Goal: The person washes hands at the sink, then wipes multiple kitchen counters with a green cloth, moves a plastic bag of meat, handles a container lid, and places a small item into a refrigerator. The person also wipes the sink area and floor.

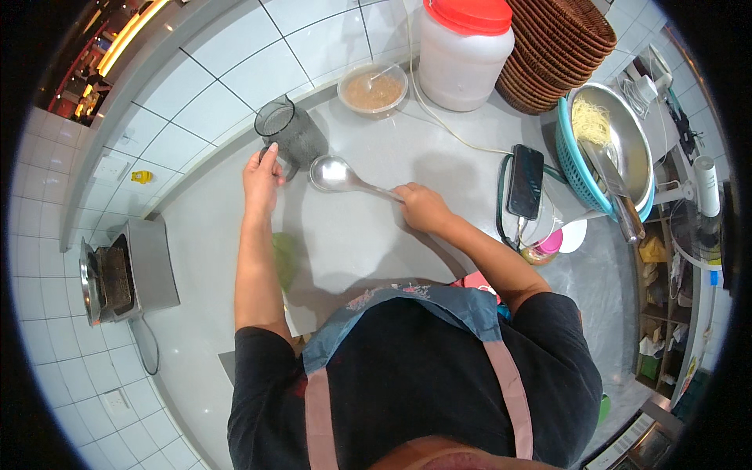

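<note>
My left hand (262,178) is closed around the handle of a dark translucent pitcher (298,136), which stands near the tiled wall. In my right hand (424,207) is the handle of a large metal spoon (332,173). The spoon's round bowl lies to the left, close beside the pitcher. Behind the spoon, by the wall, is a clear plastic bowl (374,94) of brownish contents with a small spoon in it. A smartphone (525,181) with a cable plugged in lies to the right of my right hand.
A white plastic jar with a red lid (466,59) and stacked wicker baskets (546,50) stand along the wall. Right of them, a metal bowl (631,141) in a turquoise colander (578,170) holds shredded food and a knife. A deep fryer (155,267) stands at the left.
</note>
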{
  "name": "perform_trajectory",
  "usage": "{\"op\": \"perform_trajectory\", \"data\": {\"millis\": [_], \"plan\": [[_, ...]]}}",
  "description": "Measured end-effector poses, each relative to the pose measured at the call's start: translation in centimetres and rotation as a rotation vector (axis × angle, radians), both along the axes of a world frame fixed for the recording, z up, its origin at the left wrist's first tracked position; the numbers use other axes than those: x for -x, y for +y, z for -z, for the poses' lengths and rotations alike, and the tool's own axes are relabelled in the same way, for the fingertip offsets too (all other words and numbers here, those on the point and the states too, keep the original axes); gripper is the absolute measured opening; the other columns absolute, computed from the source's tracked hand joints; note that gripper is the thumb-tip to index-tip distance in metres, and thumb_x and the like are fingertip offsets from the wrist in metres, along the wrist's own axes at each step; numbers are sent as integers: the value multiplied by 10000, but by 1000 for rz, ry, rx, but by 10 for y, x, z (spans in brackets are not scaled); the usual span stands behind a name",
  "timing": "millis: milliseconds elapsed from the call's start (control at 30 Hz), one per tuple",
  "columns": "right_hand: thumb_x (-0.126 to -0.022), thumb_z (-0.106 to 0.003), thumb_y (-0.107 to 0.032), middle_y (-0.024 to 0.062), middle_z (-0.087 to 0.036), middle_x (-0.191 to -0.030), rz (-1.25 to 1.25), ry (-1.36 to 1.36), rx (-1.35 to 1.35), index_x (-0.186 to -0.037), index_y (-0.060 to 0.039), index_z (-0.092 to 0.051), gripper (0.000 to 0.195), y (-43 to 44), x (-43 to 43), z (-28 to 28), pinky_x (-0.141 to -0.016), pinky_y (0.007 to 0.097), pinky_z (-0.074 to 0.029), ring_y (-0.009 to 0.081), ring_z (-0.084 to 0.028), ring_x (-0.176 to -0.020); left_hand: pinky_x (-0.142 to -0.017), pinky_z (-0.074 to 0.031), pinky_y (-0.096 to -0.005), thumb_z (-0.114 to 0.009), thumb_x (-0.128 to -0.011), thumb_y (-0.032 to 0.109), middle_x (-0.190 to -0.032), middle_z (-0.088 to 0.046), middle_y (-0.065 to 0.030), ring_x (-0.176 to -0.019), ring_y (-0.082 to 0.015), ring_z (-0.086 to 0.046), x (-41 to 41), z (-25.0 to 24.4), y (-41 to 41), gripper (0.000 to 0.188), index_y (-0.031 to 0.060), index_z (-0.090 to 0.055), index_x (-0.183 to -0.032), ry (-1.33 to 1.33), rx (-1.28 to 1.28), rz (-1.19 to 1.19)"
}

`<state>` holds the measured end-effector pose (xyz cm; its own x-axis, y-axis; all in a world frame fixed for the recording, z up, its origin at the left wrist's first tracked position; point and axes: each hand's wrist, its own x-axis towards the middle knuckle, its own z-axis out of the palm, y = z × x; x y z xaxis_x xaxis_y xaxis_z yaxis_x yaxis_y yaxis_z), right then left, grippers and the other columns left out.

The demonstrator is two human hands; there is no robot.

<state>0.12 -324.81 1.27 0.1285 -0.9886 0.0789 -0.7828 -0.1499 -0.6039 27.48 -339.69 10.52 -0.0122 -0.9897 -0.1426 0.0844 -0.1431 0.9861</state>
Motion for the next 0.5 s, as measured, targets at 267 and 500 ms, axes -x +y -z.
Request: {"op": "perform_trajectory", "data": {"millis": [267, 500], "plan": [[-779, -518, -83, 157, -584, -950, -26, 0, -120, -1035, -88, -572, 261, -3, 0, -13, -764, 442, -458, 357, -563, -890, -426, -229, -221, -754, -745, 207, -553, -365, 89, -494, -20, -296, 6, -19, 3, 307, 95, -490, -635, -215, 57, -157], [-805, -530, -142, 155, -589, -966, -29, -60, -55, -1043, -90, -577, 249, -4, 4, -13, -771, 433, -462, 358, -565, -895, -445, -228, -223, -800, -674, 155, -555, -322, 70, -522, -39, -269, 13, -79, 40, 412, 76, -402, -605, -513, 610, -58]]}}
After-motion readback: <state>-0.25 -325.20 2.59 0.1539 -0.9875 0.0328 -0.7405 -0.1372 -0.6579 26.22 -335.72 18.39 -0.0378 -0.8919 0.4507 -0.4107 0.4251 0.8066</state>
